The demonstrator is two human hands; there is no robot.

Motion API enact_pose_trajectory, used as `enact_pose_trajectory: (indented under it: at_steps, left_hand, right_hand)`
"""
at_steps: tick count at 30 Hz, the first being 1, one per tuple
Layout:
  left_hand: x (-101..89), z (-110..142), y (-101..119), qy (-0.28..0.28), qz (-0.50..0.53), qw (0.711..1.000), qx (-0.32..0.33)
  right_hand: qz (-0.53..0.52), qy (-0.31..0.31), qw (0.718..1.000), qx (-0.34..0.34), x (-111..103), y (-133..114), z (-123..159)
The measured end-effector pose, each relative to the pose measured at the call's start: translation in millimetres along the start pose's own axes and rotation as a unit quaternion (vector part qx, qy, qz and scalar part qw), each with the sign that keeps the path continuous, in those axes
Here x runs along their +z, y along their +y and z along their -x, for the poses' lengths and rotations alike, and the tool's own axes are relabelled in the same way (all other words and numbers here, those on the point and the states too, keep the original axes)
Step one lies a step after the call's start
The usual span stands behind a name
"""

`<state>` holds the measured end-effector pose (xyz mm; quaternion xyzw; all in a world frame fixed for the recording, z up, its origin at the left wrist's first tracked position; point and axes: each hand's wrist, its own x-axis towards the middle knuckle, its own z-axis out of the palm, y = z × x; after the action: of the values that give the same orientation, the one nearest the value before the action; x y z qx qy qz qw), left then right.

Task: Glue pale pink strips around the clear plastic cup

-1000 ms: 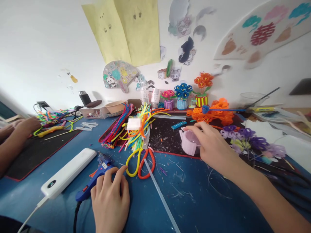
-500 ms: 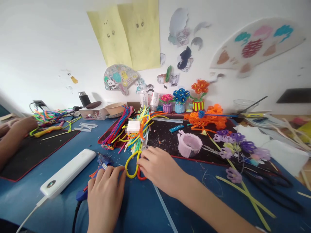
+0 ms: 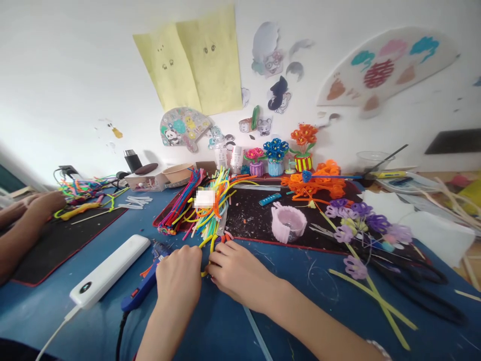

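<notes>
A pair of scissors point(image 3: 213, 243) with yellow and red handles lies on the blue table, its metal blade pointing away beside a bundle of coloured pipe cleaners point(image 3: 214, 215). My left hand point(image 3: 179, 276) is closed at the left side of the yellow handle loop, its fingertips partly hidden. Curled over the handles from the right, the fingers of my right hand point(image 3: 240, 268) cover most of the red loop. A blue glue gun point(image 3: 141, 290) lies left of my left hand. From under my right wrist a translucent stick point(image 3: 257, 333) runs toward me.
At left lies a white power bank point(image 3: 110, 271) with a cable. Another person's arm point(image 3: 30, 220) rests beyond it. A lilac fuzzy cup point(image 3: 288, 224) stands on the dark mat, with purple flowers point(image 3: 361, 220) to its right. Potted craft flowers point(image 3: 276, 156) line the wall.
My left hand has moved forward and right and closed at the yellow handle. My right hand's fingers have curled further over the handles. The view has shifted slightly.
</notes>
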<state>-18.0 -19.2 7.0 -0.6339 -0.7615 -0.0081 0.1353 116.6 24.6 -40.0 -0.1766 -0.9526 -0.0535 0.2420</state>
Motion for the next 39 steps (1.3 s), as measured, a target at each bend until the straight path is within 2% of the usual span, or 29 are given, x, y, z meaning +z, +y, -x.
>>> enact_pose_trajectory:
  at_steps: [3,6,8,10,17,26,39]
  left_hand:
    - [-5.2,-3.7,6.0,-0.040,-0.039,0.998,0.017]
    - [-7.7,-7.1,10.0,-0.072,-0.063,0.995,0.035]
    - [-7.9,-9.7,10.9,-0.088,-0.075,0.992,0.044]
    - [-7.7,-12.0,10.3,-0.103,-0.084,0.990,0.049]
    - [-12.3,-13.6,7.4,-0.143,-0.105,0.983,0.046]
    - [-9.5,-20.6,15.2,-0.160,-0.102,0.981,0.041]
    - [1.1,-22.5,6.3,-0.157,-0.094,0.982,0.044]
  right_hand:
    - [-0.035,0.025,0.998,0.044,-12.2,10.6,5.4]
    - [-0.086,0.083,0.984,0.131,-24.0,24.1,10.0]
    - [-0.113,0.111,0.972,0.176,-27.0,31.9,12.1]
    - [-0.131,0.114,0.965,0.195,-26.0,36.4,13.1]
    - [-0.103,0.015,0.981,0.162,-19.1,31.9,13.5]
    - [-0.048,-0.062,0.985,0.156,-22.1,34.3,14.3]
    - [-0.062,-0.092,0.981,0.160,-20.1,38.6,15.7]
